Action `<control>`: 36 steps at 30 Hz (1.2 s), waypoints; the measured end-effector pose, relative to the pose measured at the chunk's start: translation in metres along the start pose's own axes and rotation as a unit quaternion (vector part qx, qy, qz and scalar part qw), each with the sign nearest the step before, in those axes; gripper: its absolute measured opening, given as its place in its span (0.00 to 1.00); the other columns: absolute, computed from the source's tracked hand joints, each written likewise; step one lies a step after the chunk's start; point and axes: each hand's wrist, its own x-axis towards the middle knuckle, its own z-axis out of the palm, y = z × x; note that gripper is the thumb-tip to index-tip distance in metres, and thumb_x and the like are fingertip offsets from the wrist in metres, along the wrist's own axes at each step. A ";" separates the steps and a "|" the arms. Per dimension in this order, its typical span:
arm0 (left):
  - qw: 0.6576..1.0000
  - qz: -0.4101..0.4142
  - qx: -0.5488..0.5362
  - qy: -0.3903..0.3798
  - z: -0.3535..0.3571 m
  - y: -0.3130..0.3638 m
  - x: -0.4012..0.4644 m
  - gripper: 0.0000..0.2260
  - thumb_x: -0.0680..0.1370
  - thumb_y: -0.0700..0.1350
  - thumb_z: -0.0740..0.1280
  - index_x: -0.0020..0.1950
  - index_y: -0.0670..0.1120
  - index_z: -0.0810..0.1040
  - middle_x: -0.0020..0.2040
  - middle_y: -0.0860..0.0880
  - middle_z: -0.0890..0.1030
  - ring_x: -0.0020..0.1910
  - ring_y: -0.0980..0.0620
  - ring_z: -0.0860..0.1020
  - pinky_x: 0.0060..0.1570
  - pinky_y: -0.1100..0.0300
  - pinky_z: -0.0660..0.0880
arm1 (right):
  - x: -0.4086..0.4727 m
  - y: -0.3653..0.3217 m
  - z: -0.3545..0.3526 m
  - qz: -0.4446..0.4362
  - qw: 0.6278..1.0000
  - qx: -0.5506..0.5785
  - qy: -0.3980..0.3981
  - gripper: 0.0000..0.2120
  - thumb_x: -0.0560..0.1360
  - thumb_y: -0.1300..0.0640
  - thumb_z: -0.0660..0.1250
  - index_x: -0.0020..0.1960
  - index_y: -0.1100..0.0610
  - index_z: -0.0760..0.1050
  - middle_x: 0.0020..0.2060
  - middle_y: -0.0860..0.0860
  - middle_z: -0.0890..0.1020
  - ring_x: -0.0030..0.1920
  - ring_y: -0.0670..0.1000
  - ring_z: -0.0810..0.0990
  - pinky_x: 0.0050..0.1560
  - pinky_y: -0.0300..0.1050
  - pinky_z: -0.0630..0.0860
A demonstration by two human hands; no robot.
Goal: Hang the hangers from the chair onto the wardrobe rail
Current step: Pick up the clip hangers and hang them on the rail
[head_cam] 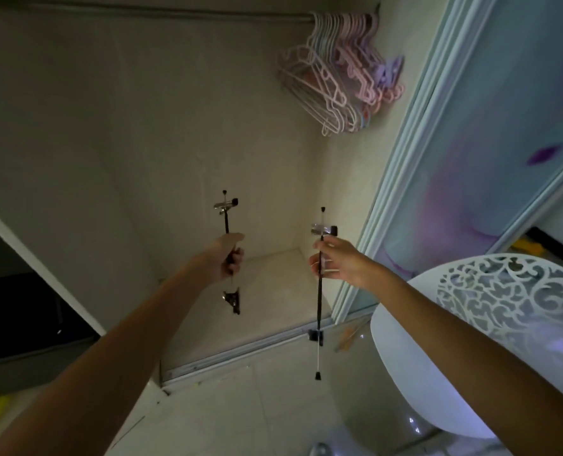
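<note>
From the head camera, two black clip hangers are held upright inside the open wardrobe: the left hand [229, 258] grips one clip hanger [228, 222], and the right hand [334, 261] pinches the other [320, 297]. A bunch of pastel hangers [339, 77], too many to count, hangs on the wardrobe rail [141, 11]. A white lattice chair [471, 324] stands on the pale tiled floor [240, 416] at right.

Glossy white chair [405, 373], metal-clipped hangers [320, 284]
</note>
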 end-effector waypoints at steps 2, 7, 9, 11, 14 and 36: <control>0.999 0.021 0.029 -0.003 0.009 0.013 -0.003 0.06 0.78 0.46 0.64 0.44 0.45 0.71 0.34 0.49 0.75 0.16 0.61 0.70 0.17 0.70 0.62 | 0.002 -0.013 0.012 0.029 0.996 0.027 -0.080 0.06 0.80 0.58 0.58 0.45 0.55 0.71 0.32 0.52 0.79 0.28 0.48 0.79 0.32 0.39 0.79; 0.997 0.065 0.039 -0.009 0.026 0.053 0.008 0.20 0.74 0.54 0.69 0.55 0.39 0.74 0.44 0.46 0.80 0.34 0.55 0.80 0.29 0.67 0.79 | 0.013 -0.053 0.040 0.038 0.965 -0.036 -0.257 0.06 0.80 0.57 0.57 0.47 0.55 0.72 0.32 0.51 0.76 0.30 0.48 0.75 0.39 0.44 0.79; 0.996 0.073 0.042 -0.043 0.029 0.070 0.016 0.20 0.74 0.53 0.69 0.53 0.37 0.76 0.45 0.46 0.82 0.32 0.55 0.82 0.30 0.66 0.79 | 0.023 -0.074 0.043 0.044 0.952 -0.069 -0.296 0.07 0.80 0.56 0.56 0.49 0.55 0.72 0.31 0.50 0.76 0.30 0.47 0.74 0.39 0.42 0.79; 0.992 0.073 0.054 -0.083 0.030 0.087 0.023 0.17 0.75 0.51 0.68 0.50 0.37 0.77 0.50 0.45 0.83 0.36 0.57 0.83 0.34 0.67 0.80 | 0.030 -0.094 0.040 0.051 0.940 -0.093 -0.324 0.07 0.81 0.56 0.56 0.49 0.55 0.72 0.31 0.49 0.77 0.31 0.47 0.75 0.39 0.42 0.79; 0.990 0.039 0.097 -0.098 0.030 0.114 0.032 0.21 0.75 0.55 0.67 0.50 0.36 0.76 0.45 0.42 0.83 0.37 0.55 0.83 0.38 0.68 0.80 | 0.054 -0.118 0.028 0.056 0.932 -0.118 -0.339 0.08 0.81 0.56 0.55 0.49 0.55 0.72 0.31 0.49 0.77 0.29 0.45 0.75 0.37 0.40 0.78; 0.997 0.057 -0.040 -0.041 0.008 0.214 0.153 0.04 0.76 0.36 0.66 0.41 0.37 0.77 0.27 0.47 0.82 0.24 0.56 0.80 0.28 0.64 0.80 | 0.149 -0.190 0.010 -0.105 0.950 -0.266 -0.125 0.36 0.75 0.33 0.36 0.65 0.54 0.69 0.50 0.55 0.80 0.35 0.48 0.73 0.29 0.37 0.65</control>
